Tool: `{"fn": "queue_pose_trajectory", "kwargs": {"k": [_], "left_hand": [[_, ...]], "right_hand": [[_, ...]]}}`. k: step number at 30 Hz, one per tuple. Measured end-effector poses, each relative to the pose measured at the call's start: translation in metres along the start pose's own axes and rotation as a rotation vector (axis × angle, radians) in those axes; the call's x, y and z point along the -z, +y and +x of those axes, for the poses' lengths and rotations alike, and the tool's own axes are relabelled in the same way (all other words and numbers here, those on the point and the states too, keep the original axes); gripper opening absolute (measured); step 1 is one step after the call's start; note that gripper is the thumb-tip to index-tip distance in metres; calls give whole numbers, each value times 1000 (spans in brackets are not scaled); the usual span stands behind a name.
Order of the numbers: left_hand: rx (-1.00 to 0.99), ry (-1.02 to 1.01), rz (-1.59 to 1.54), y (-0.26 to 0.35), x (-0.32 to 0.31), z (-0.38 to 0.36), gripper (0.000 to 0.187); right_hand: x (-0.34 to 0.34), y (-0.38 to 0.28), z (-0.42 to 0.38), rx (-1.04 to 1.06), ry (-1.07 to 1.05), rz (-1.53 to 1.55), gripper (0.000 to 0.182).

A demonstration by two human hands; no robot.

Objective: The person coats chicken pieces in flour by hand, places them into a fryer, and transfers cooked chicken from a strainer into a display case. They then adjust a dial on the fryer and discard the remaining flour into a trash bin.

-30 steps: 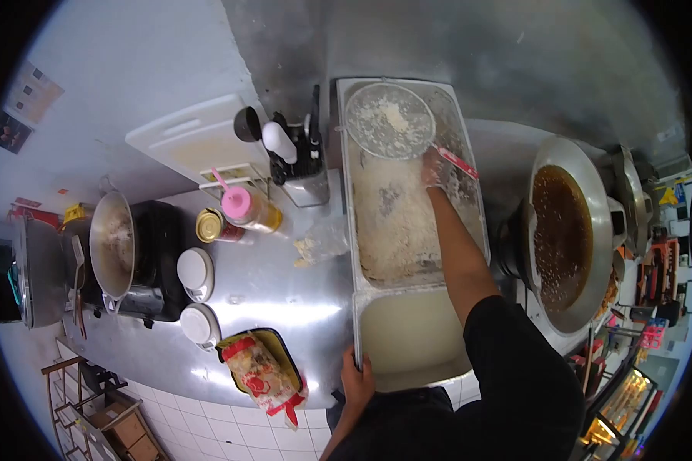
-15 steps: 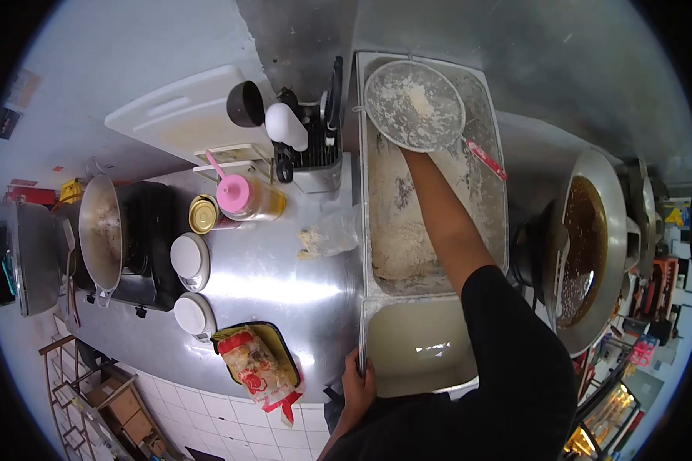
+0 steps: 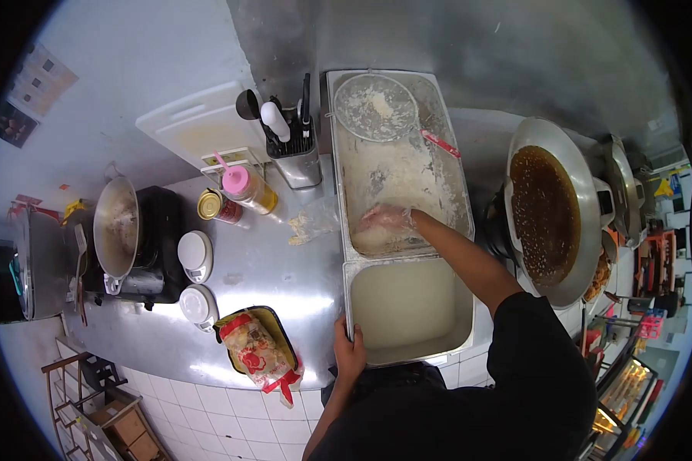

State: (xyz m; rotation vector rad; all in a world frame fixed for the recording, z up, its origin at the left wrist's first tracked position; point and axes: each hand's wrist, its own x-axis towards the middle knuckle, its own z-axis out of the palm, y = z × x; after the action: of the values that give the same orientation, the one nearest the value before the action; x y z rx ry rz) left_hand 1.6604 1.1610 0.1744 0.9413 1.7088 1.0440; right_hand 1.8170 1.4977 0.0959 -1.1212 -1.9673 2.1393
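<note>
My right hand, in a clear, flour-dusted plastic glove, lies in the near part of a long metal tray of flour. Its fingers stretch left into the flour, their tips partly buried. A round mesh strainer with a red handle rests over the tray's far end, with a clump of flour in it. Closer to me stands a metal pan of cloudy whitish liquid. My left hand grips the left wall of this pan near its front corner.
On the right is a wok of dark brown oil. Left on the steel counter are a flour bag in a tray, two white scales, a can, a pink-lidded jug, a plastic glove and a knife holder.
My right hand has come back from under the strainer to the near end of the flour tray. The view has shifted. My left hand keeps its hold on the pan.
</note>
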Motion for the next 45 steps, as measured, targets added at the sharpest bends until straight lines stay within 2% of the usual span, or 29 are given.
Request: {"fn": "queue_pose_trajectory", "kwargs": {"k": [1,2,4,5,6,7,8,11,13,15,17,19,22,26,28,29,31,32,33,35,37,39,40,41,42,44,45], "left_hand": [[-14,10,-11,-1,0,-1,32],[-25,14,-11,3,1,0,32],[23,5,-33,12,2,-2,32],[20,6,-30,12,2,-3,32],[11,4,-50,10,1,-3,32],[1,1,-71,8,2,-3,32],[-10,2,-71,4,2,-5,32],[31,-13,-106,-3,-1,4,32],[-11,14,-68,-5,-1,-2,32],[-3,-7,-77,-5,-1,-2,32],[-21,-9,-85,0,0,-2,32],[14,-14,-110,1,-2,-2,33],[-47,11,-84,-1,1,-3,33],[-40,-14,-100,-5,1,-4,34],[-71,-14,-107,-2,2,-3,34],[-89,-12,-105,1,2,-4,34],[-123,-17,-109,2,2,-4,34],[-152,-2,-117,-3,0,-3,34],[-179,7,-121,-7,0,-5,33],[-139,-17,-122,-7,3,-9,33],[-118,-97,-115,-11,-1,-5,33],[-219,-16,-116,-27,-4,-1,32],[-224,-36,-152,-27,-4,-3,32],[-227,-50,-189,-27,-4,-2,33],[-255,-77,-225,-38,-5,4,34],[-249,-119,-230,-39,-5,3,34],[-232,-97,-248,-37,-5,3,34]], "right_hand": [[-4,-24,-12,-193,-91,17,35],[4,-20,-11,-184,-88,10,35],[39,9,-8,314,390,83,33],[54,11,-13,352,483,199,31],[73,36,-8,382,714,-17,27],[99,57,-3,391,768,156,29],[105,73,-1,401,772,153,29],[126,90,23,447,680,601,32],[95,86,26,431,636,772,33],[54,63,19,316,616,104,35],[12,19,-5,163,383,241,37],[-5,21,-5,261,59,228,40],[-8,0,-12,209,32,305,41],[-7,-66,-34,123,-20,397,44],[-1,-103,-56,69,190,404,44],[2,-110,-58,75,197,399,44],[19,-119,-52,-79,130,-1194,39],[35,-92,-27,-191,80,-1469,35],[34,-86,-25,-200,95,-1466,35],[30,-78,-38,-65,429,-956,32],[14,-68,-45,57,623,-176,30],[21,-42,-42,136,494,-927,24],[28,-38,-42,64,282,-983,29],[32,-32,-22,27,590,-993,37],[34,-14,1,-28,628,-596,35],[36,-4,-5,-24,484,-588,30],[31,-18,-18,-22,396,-781,30]]}}
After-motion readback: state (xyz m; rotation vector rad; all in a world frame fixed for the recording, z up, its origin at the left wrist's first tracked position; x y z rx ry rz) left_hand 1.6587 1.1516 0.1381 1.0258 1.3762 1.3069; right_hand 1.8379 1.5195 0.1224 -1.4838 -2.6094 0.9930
